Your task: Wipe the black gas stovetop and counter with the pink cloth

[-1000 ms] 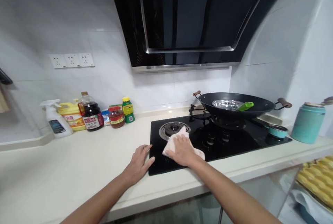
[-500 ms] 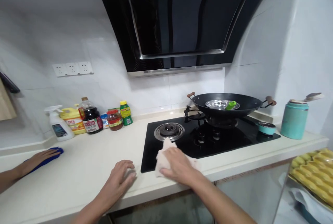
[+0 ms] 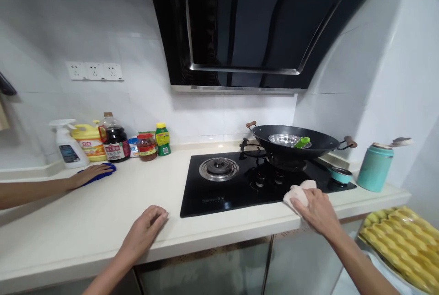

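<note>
My right hand (image 3: 317,206) is closed on a pale cloth (image 3: 297,196), pressed to the front edge of the black gas stove (image 3: 236,194) toward its right side. The cloth is bunched under my fingers, partly on the glass and partly over the white counter edge. Left of the stove, my left hand (image 3: 146,226) rests on the white counter (image 3: 85,222). Its fingers are loosely curled in toward the thumb, and nothing shows in them.
A black wok (image 3: 302,142) with a steel strainer (image 3: 286,140) sits on the right burner. Near it are a small turquoise container (image 3: 341,175) and a turquoise canister (image 3: 375,167). At left, another person's hand (image 3: 91,174) presses a blue cloth (image 3: 106,174) before several bottles (image 3: 115,144).
My right hand has slid the pale cloth rightward along the stove's front edge. My left hand's fingers have curled in more. The other person's hand has moved right and farther back with the blue cloth.
</note>
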The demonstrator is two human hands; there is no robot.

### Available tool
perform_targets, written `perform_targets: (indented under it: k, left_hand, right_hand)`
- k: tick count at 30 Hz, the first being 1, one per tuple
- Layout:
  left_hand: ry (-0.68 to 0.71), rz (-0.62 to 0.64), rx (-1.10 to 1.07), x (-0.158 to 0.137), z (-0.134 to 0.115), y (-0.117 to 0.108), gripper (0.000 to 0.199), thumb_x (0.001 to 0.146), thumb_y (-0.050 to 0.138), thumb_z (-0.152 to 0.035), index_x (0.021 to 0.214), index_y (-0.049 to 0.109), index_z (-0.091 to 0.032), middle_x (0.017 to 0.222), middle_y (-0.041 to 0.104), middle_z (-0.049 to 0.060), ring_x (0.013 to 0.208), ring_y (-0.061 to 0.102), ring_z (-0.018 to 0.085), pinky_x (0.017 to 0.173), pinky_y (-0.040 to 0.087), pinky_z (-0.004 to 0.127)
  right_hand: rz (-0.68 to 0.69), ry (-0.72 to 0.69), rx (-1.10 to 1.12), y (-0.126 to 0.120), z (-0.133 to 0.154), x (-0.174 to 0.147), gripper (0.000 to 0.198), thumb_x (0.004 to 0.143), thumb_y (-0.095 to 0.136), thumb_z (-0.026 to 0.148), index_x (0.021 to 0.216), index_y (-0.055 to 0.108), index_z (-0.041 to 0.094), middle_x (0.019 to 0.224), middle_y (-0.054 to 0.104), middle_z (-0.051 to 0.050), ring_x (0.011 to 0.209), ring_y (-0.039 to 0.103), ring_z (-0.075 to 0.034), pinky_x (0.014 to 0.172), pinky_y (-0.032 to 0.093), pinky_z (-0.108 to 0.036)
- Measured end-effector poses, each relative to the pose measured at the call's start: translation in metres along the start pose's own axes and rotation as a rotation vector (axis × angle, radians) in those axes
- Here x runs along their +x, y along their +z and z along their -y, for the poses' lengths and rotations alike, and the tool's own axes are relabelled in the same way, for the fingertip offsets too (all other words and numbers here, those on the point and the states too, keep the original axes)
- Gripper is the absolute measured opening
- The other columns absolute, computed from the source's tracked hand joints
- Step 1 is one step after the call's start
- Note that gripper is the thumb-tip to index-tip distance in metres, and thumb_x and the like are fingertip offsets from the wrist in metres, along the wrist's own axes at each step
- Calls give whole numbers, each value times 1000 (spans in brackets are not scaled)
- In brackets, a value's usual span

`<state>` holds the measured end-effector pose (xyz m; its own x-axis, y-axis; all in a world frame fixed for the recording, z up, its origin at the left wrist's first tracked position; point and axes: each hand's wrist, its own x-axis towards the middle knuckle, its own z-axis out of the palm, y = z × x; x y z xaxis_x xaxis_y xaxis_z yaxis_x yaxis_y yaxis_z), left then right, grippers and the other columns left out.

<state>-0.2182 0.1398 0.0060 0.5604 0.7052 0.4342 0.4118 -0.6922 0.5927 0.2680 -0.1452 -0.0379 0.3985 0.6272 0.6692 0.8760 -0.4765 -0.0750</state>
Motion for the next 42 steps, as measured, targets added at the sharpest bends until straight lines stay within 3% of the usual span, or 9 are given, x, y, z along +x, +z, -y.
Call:
perform_targets:
  k: [4,8,18,21,24,27,30,36,42]
  left_hand:
    - [39,12,-18,-2,1,0,41,96,43,-56,78,61,-23,86,65,2,85,63,21,80,48,30]
    - [46,27,3,-2,-2,2,49,100,34,-55,72,57,-23,80,63,2,82,62,21,81,47,31]
    - [100,-64,49,-4,-5,4,41,100,40,-52,88,65,-23,95,67,3,91,65,22,86,51,35]
    - [248,-162,94,-12,-17,16,30,98,48,-46,99,68,-23,111,66,7,108,63,26,95,51,41]
    - [458,-122,132,-23,-49,33,26,96,55,-35,118,64,-24,135,57,11,126,56,27,102,51,40]
    - [605,0,195,-32,-87,45,40,97,54,-24,136,52,-25,152,44,13,139,45,26,109,47,41]
    - [665,135,326,-32,-116,50,52,94,58,-21,144,44,-21,152,45,14,141,41,28,113,43,45]
    - [501,294,712,-12,-157,67,46,80,76,-41,114,63,-13,112,66,16,106,59,34,97,45,51]
    - [504,246,810,3,-156,123,66,69,80,-55,116,65,-11,115,63,23,111,54,42,92,40,55]
  right_hand:
    - [36,279,-211,4,-31,3,67,92,43,67,114,68,8,105,65,-22,99,59,-37,85,44,-45]
    - [14,330,-307,0,-11,-2,66,95,37,65,103,68,6,97,63,-22,96,58,-38,80,44,-45]
    - [-54,36,170,-1,215,-25,51,97,39,56,116,63,16,101,62,-15,93,52,-32,82,40,-47]
    - [-103,-65,368,3,272,-31,54,95,42,60,121,62,17,104,62,-14,94,52,-32,83,40,-49]
    - [-140,-149,577,7,298,-39,57,96,44,59,136,53,19,120,61,-15,108,52,-34,93,40,-54]
    - [-78,-126,875,5,289,-44,48,101,37,48,142,45,25,132,57,-11,120,52,-28,102,42,-50]
    - [-43,-24,1087,-3,248,-33,37,104,34,40,134,50,25,128,59,-9,117,57,-22,98,47,-40]
    - [-209,0,701,-7,136,21,26,99,44,38,102,65,23,104,66,-7,102,60,-24,95,44,-42]
    - [54,-96,440,22,101,25,29,98,42,36,91,66,22,95,66,-6,93,59,-23,86,44,-37]
